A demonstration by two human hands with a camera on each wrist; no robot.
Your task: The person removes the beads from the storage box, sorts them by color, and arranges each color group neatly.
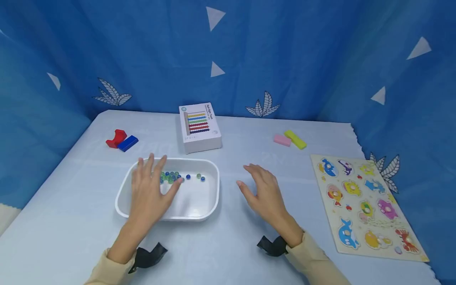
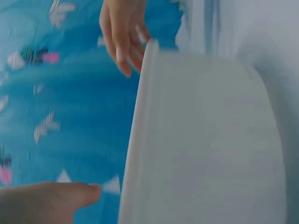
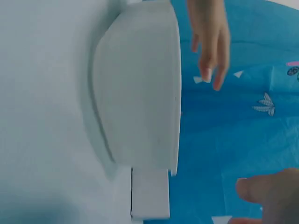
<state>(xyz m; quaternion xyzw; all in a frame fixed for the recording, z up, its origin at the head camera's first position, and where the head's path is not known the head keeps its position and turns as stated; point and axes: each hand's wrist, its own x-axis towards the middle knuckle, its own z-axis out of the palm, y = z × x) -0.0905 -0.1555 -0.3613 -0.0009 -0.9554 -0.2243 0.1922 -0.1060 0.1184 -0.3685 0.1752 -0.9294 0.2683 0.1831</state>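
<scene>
Over the left part of a white plastic tray point(image 1: 194, 204) hovers my left hand point(image 1: 149, 194), its fingers spread and holding nothing. Several green and blue glass marbles point(image 1: 171, 177) lie inside the tray toward its far side, some hidden behind that hand. To the right of the tray, my right hand point(image 1: 264, 194) is held above the table with fingers apart and nothing in them. The left wrist view shows the tray's side wall point(image 2: 210, 140) close up, with the left thumb point(image 2: 70, 198) beside its rim. In the right wrist view the tray's outer wall point(image 3: 138, 93) appears between both hands.
Behind the tray stands a white box with a bead-rack picture point(image 1: 201, 128). Red point(image 1: 116, 138) and blue blocks point(image 1: 128, 143) lie at the back left, pink point(image 1: 282, 140) and yellow-green blocks point(image 1: 295, 139) at the back right. A wooden sea-animal puzzle board point(image 1: 356, 206) lies at the right.
</scene>
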